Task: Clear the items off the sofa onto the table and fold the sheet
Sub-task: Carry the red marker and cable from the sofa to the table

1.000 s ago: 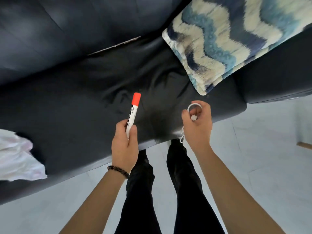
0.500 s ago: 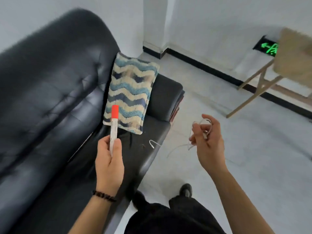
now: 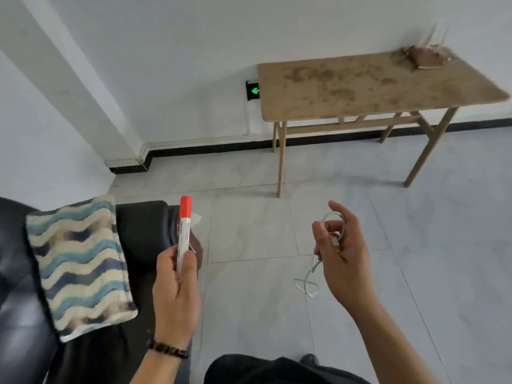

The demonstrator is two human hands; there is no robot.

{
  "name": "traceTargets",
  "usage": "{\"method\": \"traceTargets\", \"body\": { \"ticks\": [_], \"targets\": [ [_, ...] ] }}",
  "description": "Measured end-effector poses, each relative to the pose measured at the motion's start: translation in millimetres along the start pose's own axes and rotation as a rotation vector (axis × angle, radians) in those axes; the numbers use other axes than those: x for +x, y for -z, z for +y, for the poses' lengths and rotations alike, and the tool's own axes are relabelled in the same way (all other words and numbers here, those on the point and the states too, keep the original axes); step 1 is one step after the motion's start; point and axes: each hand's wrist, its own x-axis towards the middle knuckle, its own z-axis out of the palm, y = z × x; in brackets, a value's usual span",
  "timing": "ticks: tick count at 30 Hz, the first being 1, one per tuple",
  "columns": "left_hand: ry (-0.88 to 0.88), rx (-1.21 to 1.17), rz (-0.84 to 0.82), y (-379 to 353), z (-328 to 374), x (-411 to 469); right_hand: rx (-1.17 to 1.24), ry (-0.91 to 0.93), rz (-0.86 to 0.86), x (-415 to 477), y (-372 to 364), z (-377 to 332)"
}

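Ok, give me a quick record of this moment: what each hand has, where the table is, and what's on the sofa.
left hand: grips a marker with an orange cap, held upright
right hand: pinches a white cable, its loose end dangling
table: wooden, ahead by the wall, a brown object at its far corner
sofa: black, at left, a wavy blue cushion on it
sheet: not in view
stage: both items in hand, not yet on the table

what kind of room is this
Likely a sparse lounge or waiting room in an office-type building: a black sofa with a wavy-patterned cushion, a wooden table by the white wall, and a lit green exit sign low on that wall.
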Motion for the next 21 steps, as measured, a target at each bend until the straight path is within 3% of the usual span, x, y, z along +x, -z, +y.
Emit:
{"method": "traceTargets", "body": {
  "ticks": [8,15,21],
  "targets": [
    [-0.021,0.045,-0.162,-151.3,58.7,43.3,-0.022,-0.088,0.184,118.0,116.6,36.7],
    [0.064,-0.003,-0.251,-316.7,71.5,131.9,-0.208,-0.212,0.284,254.6,186.7,106.6],
    [0.027,-0.048,-0.407,-460.6,138.1,241.2,-0.32,-0.236,0.437,389.2,256.3,87.1]
  ]
}}
